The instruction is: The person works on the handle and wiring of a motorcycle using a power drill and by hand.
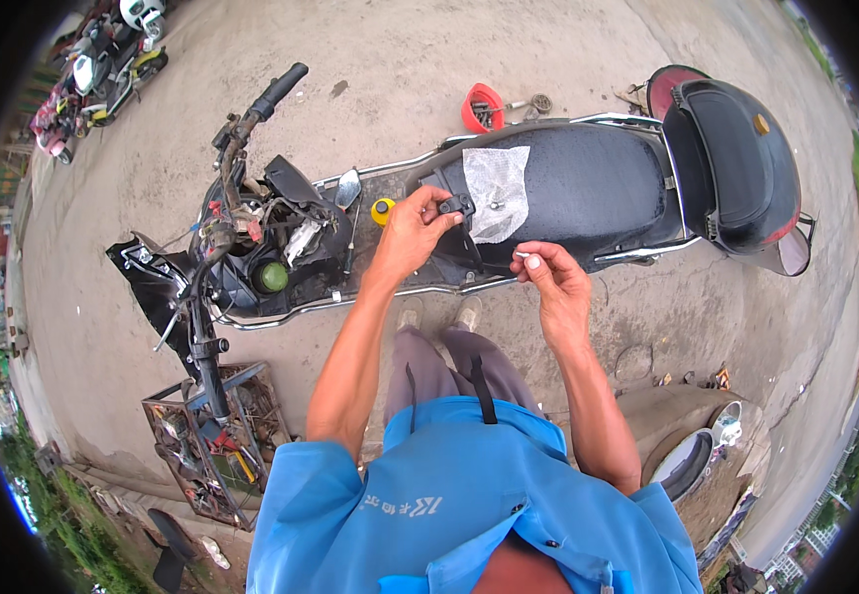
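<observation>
Over the front of the scooter's black seat [608, 178], my left hand [412, 233] is closed on a small black part [459, 206], which looks like a handlebar switch housing. Its far side is hidden by my fingers. To the right, by the seat's near edge, my right hand [560, 292] pinches a small pale piece [522, 255] between thumb and forefinger; its kind is too small to tell. Between the hands a translucent plastic sheet [497, 178] lies on the seat, with a tiny metallic bit on it.
The handlebar [276, 91] stands left with its wiring exposed. A yellow roll [382, 211] and a mirror [348, 188] lie on the footboard. Beyond the seat is a red bowl [482, 109] of tools. A metal tool cart [217, 441] stands near left; a black top box [741, 163] sits behind the seat.
</observation>
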### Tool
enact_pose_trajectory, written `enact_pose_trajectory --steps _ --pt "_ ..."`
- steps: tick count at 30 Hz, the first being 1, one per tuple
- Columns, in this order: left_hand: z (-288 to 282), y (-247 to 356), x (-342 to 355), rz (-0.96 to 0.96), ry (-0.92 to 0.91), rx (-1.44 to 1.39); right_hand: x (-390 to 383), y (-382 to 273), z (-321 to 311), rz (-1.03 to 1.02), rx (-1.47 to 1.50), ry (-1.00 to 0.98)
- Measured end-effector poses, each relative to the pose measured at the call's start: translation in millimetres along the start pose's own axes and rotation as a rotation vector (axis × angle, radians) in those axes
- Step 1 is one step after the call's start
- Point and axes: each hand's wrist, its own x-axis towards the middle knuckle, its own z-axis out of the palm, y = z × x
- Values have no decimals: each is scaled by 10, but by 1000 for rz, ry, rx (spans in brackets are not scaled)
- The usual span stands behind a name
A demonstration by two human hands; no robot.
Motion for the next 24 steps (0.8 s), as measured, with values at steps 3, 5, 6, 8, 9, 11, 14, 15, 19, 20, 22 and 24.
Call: enact_pose_trajectory --steps 3,5,6,8,9,11,14,15,19,20,22,24 --pt "-10 182 -261 -40 -35 -86 160 -19 245 -302 -207 -98" --pt "-19 245 -394 -100 -117 -229 201 26 300 -234 -152 -185" --pt "-34 231 -460 -104 -101 -227 202 46 346 -162 -96 -278" --pt "-41 182 -567 -125 -153 -466 189 57 394 -139 -122 -314" --pt "-94 286 -636 -156 -171 -501 181 71 365 -107 -167 -349" --pt "-150 178 -650 -208 -205 -712 145 136 400 -50 -157 -366" --pt "-182 217 -719 -285 -247 -958 66 220 526 -3 -176 -305" --pt "-162 229 -755 -292 -187 -912 43 261 583 -10 -213 -245" --pt "-26 56 -899 -314 -52 -931 -21 443 656 -224 -461 -123" --pt "35 11 -955 -335 -10 -987 -50 449 637 -215 -467 -138" --pt "121 -130 -1104 -396 81 -1136 -137 406 694 -397 -788 -191" --pt "251 -383 -1189 -473 116 -1342 -201 450 716 -446 -898 -251"
